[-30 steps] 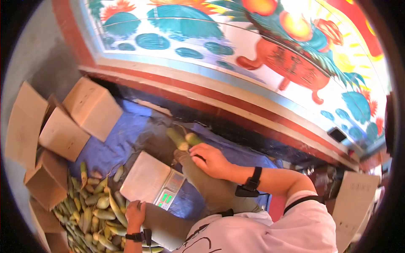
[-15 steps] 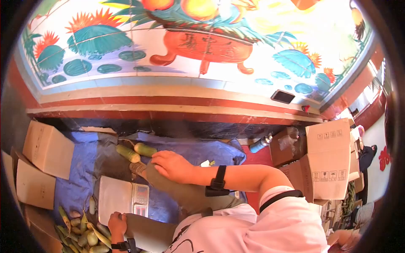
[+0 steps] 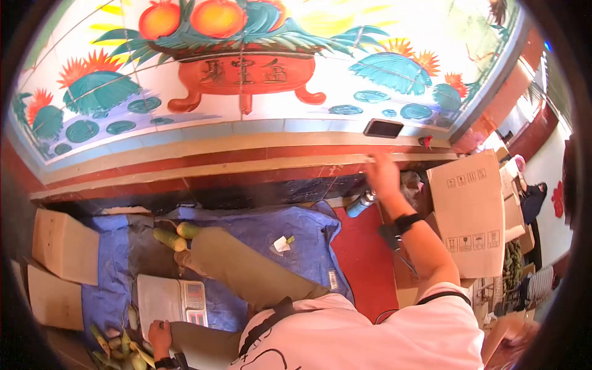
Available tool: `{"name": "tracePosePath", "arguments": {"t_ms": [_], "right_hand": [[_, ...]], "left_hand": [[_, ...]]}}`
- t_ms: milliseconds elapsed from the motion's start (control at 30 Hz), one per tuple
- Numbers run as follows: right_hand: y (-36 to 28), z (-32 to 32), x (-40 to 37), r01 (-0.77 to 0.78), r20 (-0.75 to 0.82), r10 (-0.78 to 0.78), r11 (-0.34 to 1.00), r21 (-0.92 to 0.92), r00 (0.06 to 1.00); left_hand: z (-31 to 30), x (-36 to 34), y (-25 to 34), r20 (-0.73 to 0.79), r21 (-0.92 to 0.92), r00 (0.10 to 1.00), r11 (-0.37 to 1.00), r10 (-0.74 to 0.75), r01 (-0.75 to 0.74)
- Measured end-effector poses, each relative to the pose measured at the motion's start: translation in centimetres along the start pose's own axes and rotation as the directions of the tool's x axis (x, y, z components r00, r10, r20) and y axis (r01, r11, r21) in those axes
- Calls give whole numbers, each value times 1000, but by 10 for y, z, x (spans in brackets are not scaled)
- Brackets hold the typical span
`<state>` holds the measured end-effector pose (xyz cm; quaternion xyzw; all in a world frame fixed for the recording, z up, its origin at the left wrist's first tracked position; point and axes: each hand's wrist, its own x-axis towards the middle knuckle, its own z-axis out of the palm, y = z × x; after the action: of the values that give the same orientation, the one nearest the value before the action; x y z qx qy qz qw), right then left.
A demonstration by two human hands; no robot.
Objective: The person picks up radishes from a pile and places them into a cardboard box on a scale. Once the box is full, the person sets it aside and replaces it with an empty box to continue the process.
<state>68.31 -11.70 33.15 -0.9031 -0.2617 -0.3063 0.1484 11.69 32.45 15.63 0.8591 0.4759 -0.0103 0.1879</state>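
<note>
Now the right hand is off the right knee, where it rested in both earlier frames; it is raised toward the wall, arm extended. The camera view has swung rightward over the series. The left hand remains on the left knee.

Right hand: nothing seen held. Outline blurred; cannot tell whether fingers are spread or pressed together. Nearest item is the dark phone, lying just beyond the fingertips on the wall side, apart from them. The blue bottle stands below and left of the hand, near the wrist; the large cardboard box with printed symbols is to its right. The red mat lies below, on the near side.

Left hand: palm down, fingers curled over the knee, nothing seen in the grasp. The scale lies just beyond it, its panel to the right of the hand. The pile of vegetables is to the hand's left. Two green stalks lie farther forward, near the right knee. The white scrap rests on the blue tarp, well to the right of the left hand.
</note>
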Motion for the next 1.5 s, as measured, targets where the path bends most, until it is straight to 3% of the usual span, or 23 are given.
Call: {"name": "tracePosePath", "arguments": {"t_ms": [200, 233, 300, 333, 400, 433, 500, 633, 700, 733, 800, 833, 967, 1067, 1200, 1267, 1333, 1367, 1500], "right_hand": [[102, -25, -3, 0, -69, -24, 943, -334, 997], [123, -31, -1, -33, -17, 29, 935, -353, 999], [151, -45, 5, -96, 44, 149, 812, -576, 988], [156, -55, 7, -69, 26, 116, 735, -675, 993], [183, -80, 13, -27, 77, 143, 614, -789, 987], [198, -94, 21, -101, 103, 293, 606, -789, 951], [225, -119, 26, -141, 44, 339, 502, -853, 940], [225, -161, 22, -78, 83, 312, 469, -880, 947], [204, -169, 24, -104, 154, 568, 396, -912, 808], [209, -166, 23, -94, 166, 566, 402, -911, 808], [235, -163, 24, 40, 186, 554, 264, -964, 811], [244, -163, 24, 73, 208, 445, 302, -951, 871], [250, -164, 44, 183, 290, 432, 272, -945, 854], [238, -172, 62, 216, 377, 670, 314, -924, 639], [267, -178, 58, 161, 368, 720, 342, -926, 588], [258, -188, 56, 189, 385, 719, 342, -921, 578], [244, -204, 48, 144, 333, 675, 321, -936, 659], [234, -216, 47, 144, 350, 681, 341, -929, 644], [185, -262, 39, 24, 225, 685, 290, -957, 692]], "left_hand": [[-1, 1, 5, -22, 27, 1000, 1000, -13, 14], [-5, -1, 6, -1, 10, 999, 999, -32, 32], [-11, -3, 11, -12, 36, 998, 997, -63, 64], [-10, -6, 12, -23, 50, 998, 997, -58, 59], [-1, -2, -4, -7, 66, 999, 997, -48, 49], [1, -2, -10, -10, 71, 999, 997, -37, 37], [-3, -3, -6, -3, 87, 999, 995, -49, 49], [-2, -2, -5, -2, 133, 998, 989, -63, 62], [-5, -2, 4, -1, 140, 998, 988, -70, 70], [-7, -2, 8, 3, 146, 997, 986, -80, 79], [-8, -2, 13, -6, 161, 995, 982, -104, 104], [-10, -3, 17, 2, 154, 994, 982, -112, 110], [-4, -1, 4, -2, 183, 997, 980, -79, 78], [-3, -1, 3, -9, 170, 998, 984, -57, 57], [-9, -2, 18, 0, 135, 996, 987, -91, 90], [-2, 3, 12, -6, 118, 999, 992, -52, 52], [-4, 6, 17, -8, 131, 999, 990, -50, 51], [-5, 5, 20, -16, 97, 999, 994, -47, 48], [3, 14, 17, -17, 40, 999, 998, -51, 52]]}}
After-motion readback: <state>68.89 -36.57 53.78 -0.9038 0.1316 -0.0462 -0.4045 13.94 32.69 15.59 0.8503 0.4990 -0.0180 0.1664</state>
